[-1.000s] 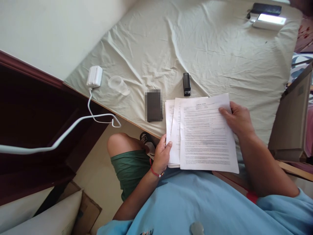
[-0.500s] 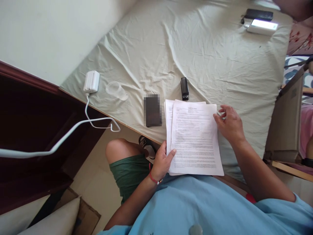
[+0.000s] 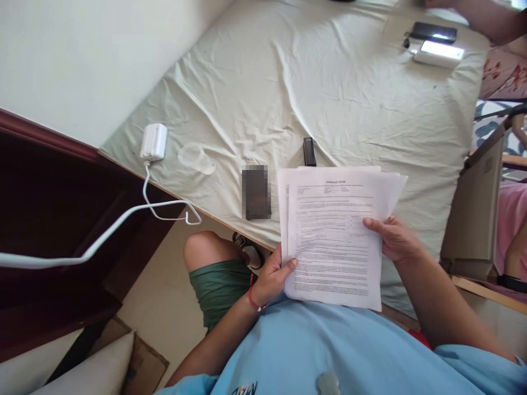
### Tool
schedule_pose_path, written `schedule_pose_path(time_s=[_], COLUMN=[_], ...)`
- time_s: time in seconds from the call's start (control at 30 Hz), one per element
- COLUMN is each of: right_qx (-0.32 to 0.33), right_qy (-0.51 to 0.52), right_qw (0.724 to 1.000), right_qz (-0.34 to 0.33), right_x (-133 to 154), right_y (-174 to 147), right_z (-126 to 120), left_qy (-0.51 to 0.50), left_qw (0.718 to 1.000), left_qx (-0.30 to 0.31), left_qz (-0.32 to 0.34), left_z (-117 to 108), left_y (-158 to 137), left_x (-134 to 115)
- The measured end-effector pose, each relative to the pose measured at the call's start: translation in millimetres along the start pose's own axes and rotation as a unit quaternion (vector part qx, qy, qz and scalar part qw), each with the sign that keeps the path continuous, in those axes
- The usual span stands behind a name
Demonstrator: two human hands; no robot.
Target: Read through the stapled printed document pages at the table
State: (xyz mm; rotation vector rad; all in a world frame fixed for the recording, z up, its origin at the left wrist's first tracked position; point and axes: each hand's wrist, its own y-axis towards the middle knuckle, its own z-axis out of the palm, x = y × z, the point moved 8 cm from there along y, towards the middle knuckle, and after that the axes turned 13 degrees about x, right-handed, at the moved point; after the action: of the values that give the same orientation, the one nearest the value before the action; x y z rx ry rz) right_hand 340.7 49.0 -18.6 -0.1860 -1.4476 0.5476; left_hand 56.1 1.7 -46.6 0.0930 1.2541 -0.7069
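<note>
The bundle of printed sheets (image 3: 333, 241) is held just on the near side of the black stapler (image 3: 309, 151), its top edge hiding the stapler's near end from view. Below the stapler and to its left, the left hand (image 3: 274, 277) grips the bundle's left edge, thumb pressed on the top page and fingers tucked behind. Below the stapler and to its right, the right hand (image 3: 397, 238) has the opposite edge clamped, thumb in front, its other fingers mostly hidden behind the paper. Gathering looks largely done, since the visible pages sit together as one bundle between the hands; squaring looks unfinished, as rear sheets jut out at the upper right corner and the left edges are uneven. Neither hand is on the stapler, which lies on the pale cloth (image 3: 349, 99), and whether any pages are fastened cannot be told. Left of the stapler lies a blurred dark rectangle (image 3: 256, 193), with a clear plastic cup (image 3: 191, 157) and a white plug block (image 3: 153, 142) farther left; another person's arm (image 3: 486, 19) shows far to its upper right.
</note>
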Motion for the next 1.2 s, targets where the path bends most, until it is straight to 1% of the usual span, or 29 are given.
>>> schedule_pose_path(time_s=[0.03,0.1,0.2,0.23,0.27,0.3,0.33,0.4,0.47,0.53,0.57,0.63,0.73,0.8,0.9,0.97,1.07,1.13,1.2], right_qx=[0.006,-0.003,-0.024,-0.029,-0.034,-0.034,-0.036,-0.034,-0.035,-0.033,-0.023,0.019,0.085,0.083,0.053,0.051,0.047,0.028,0.006], right_qy=[0.01,0.011,0.006,0.006,0.006,0.007,0.008,0.003,-0.01,-0.029,-0.048,-0.105,-0.205,-0.227,-0.185,-0.143,-0.068,-0.015,0.03], right_qw=[1.0,1.0,0.998,0.996,0.992,0.985,0.976,0.95,0.93,0.918,0.918,0.925,0.927,0.93,0.948,0.958,0.972,0.981,0.987], right_qz=[0.001,-0.008,-0.056,-0.085,-0.122,-0.168,-0.216,-0.31,-0.366,-0.394,-0.392,-0.364,-0.302,-0.276,-0.252,-0.245,-0.22,-0.193,-0.157], right_x=[-0.6,2.1,22.1,34.5,49.7,67.8,86.6,123.0,148.0,160.3,162.0,159.0,148.5,144.7,141.3,139.1,133.1,125.0,112.0], right_y=[0.0,1.0,6.4,8.6,10.4,11.2,10.7,6.2,0.8,-2.4,-1.7,3.3,9.9,10.3,9.4,9.3,11.1,12.8,15.4], right_z=[3.2,4.3,1.0,-0.4,-1.6,-2.2,-2.9,-3.1,-4.4,-7.0,-7.1,-3.1,7.8,9.8,9.2,12.2,14.9,12.2,8.4], left_qy=[0.025,0.046,0.021,0.02,0.03,0.048,0.067,0.097,0.133,0.177,0.196,0.218,0.212,0.225,0.257,0.244,0.163,0.084,0.02], left_qw=[1.0,0.999,0.999,0.998,0.998,0.997,0.994,0.984,0.97,0.957,0.953,0.95,0.948,0.942,0.937,0.944,0.962,0.975,0.983], left_qx=[0.013,0.017,-0.016,-0.019,-0.009,0.013,0.012,-0.003,-0.015,-0.021,-0.02,-0.002,0.056,0.079,0.071,0.068,0.072,0.073,0.067], left_qz=[-0.003,0.001,0.036,0.051,0.062,0.062,0.082,0.148,0.204,0.228,0.23,0.225,0.231,0.235,0.224,0.214,0.206,0.191,0.171], left_z=[0.5,-0.8,-6.1,-6.2,-4.4,-0.6,-0.6,-2.7,-5.0,-8.5,-10.7,-15.1,-16.4,-14.4,-10.2,-6.1,-0.6,1.8,4.7], left_y=[2.5,9.3,25.8,33.4,41.9,51.2,58.8,69.6,75.2,79.1,81.5,87.6,94.8,95.4,93.2,92.0,91.5,92.0,92.4], left_x=[-3.0,-13.4,-42.7,-55.7,-69.1,-81.8,-97.7,-131.7,-159.4,-174.4,-176.8,-174.0,-165.1,-163.9,-168.1,-169.9,-164.3,-153.6,-141.6])
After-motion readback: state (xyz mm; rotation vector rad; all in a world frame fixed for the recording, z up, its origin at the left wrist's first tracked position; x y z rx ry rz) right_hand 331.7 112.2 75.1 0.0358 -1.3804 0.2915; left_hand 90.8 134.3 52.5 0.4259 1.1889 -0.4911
